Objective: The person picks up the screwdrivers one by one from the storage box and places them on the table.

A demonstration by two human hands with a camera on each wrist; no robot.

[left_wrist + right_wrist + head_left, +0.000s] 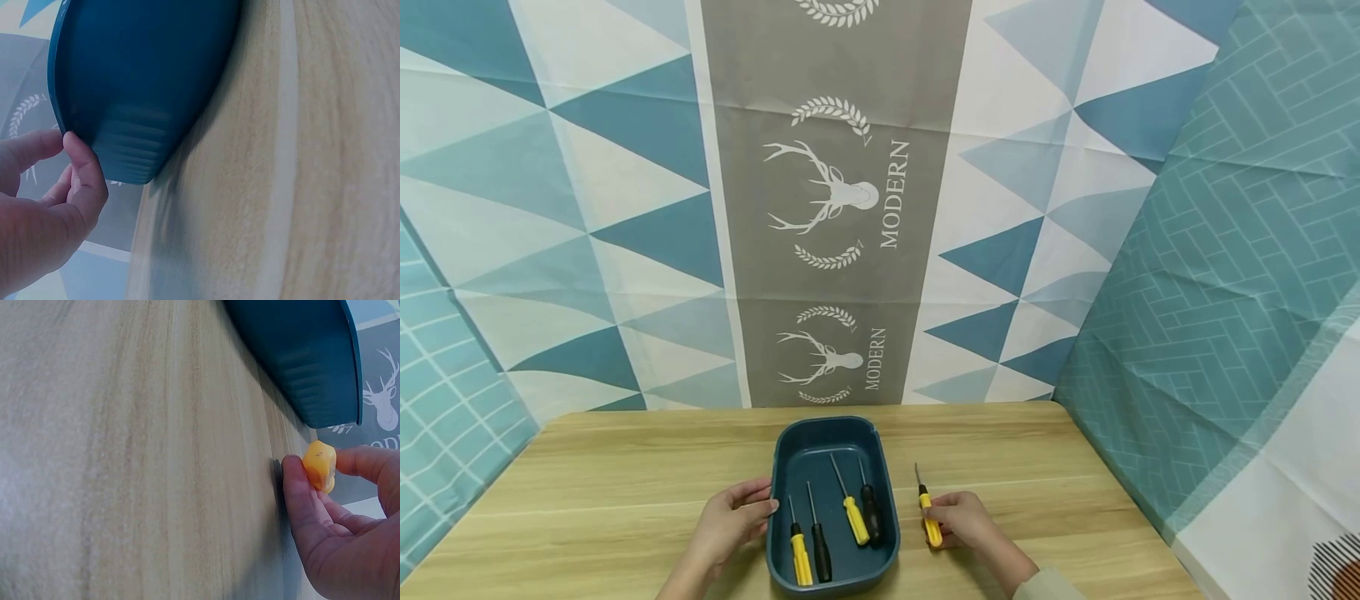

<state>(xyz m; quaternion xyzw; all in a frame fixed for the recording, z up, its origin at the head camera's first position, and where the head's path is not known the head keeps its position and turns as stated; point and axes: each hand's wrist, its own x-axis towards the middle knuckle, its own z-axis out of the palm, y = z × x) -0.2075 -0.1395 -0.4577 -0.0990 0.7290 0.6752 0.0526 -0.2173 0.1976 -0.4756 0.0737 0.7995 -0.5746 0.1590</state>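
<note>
A dark blue tray (832,437) sits on the wooden table with several screwdrivers lying inside. On its left side are a yellow-handled screwdriver (801,557) and a black-handled screwdriver (822,553); on its right side, another yellow screwdriver (855,522) and another black screwdriver (871,517). My left hand (734,520) pinches the tray's left rim between thumb and finger, as the left wrist view also shows. To the right of the tray, my right hand (961,518) holds a yellow-and-black screwdriver (932,527) by its handle, shaft pointing away. Its yellow handle end (320,465) faces the right wrist camera.
The wooden table (647,475) reaches back to a patterned cloth (827,350) hanging behind it. A teal cloth (1217,317) hangs along the right side, and a checked light-blue cloth (445,400) along the left.
</note>
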